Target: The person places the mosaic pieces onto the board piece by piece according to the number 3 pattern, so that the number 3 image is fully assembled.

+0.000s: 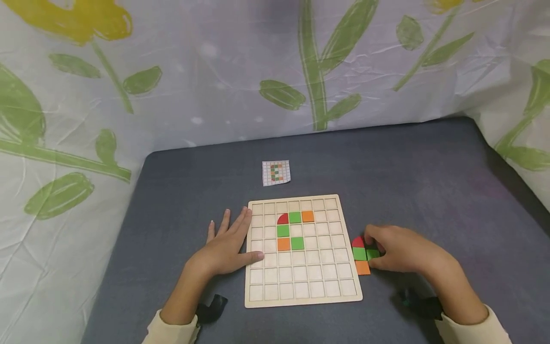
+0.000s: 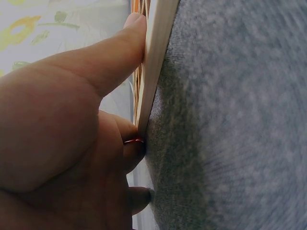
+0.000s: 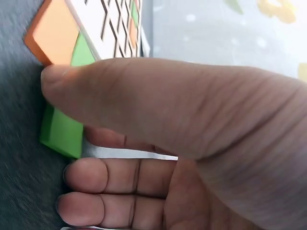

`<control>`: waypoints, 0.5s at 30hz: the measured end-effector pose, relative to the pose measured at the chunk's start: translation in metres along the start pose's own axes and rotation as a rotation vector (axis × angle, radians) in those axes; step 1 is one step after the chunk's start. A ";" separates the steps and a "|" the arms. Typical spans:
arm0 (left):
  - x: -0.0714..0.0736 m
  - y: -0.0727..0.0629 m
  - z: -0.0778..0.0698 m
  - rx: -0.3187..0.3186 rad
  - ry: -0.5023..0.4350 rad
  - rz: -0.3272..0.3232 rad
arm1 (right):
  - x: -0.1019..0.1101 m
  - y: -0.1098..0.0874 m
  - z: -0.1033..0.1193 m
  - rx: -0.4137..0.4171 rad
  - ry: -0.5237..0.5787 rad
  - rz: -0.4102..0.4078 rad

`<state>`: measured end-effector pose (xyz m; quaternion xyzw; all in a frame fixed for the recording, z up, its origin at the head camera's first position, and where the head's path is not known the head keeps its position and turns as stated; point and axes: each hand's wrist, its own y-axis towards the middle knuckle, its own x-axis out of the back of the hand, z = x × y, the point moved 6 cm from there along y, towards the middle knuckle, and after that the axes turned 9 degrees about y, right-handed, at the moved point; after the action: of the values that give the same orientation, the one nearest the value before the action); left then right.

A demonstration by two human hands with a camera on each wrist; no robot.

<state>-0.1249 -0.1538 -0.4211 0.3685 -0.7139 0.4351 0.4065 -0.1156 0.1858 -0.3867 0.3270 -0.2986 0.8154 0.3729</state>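
A wooden grid board (image 1: 307, 274) lies flat, with red, green and orange tiles set in its upper left cells. My left hand (image 1: 227, 246) rests at its left edge, fingers spread and thumb over the rim; the left wrist view shows the thumb along the board's side (image 2: 156, 57). Beside the right edge, my right hand (image 1: 404, 248) pinches a green square tile (image 1: 373, 253) between thumb and finger. In the right wrist view that green tile (image 3: 64, 132) sits below the thumb. Touching it are another green tile (image 1: 359, 253), an orange tile (image 1: 363, 268) and a red rounded tile (image 1: 358, 242).
A small paper card (image 1: 276, 173) printed with a coloured grid pattern lies beyond the board. The dark grey table (image 1: 193, 181) meets a white curtain (image 1: 206, 86) painted with flowers at the back and sides.
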 end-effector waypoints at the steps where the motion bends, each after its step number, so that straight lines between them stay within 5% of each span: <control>1: -0.001 0.000 0.001 -0.001 0.001 -0.004 | -0.001 0.000 0.001 0.004 0.002 0.006; 15: 0.006 -0.004 -0.005 0.013 0.004 0.005 | -0.002 0.001 0.008 0.065 -0.011 -0.025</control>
<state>-0.1228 -0.1516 -0.4134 0.3685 -0.7112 0.4415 0.4043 -0.1129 0.1781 -0.3838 0.3470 -0.2701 0.8182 0.3704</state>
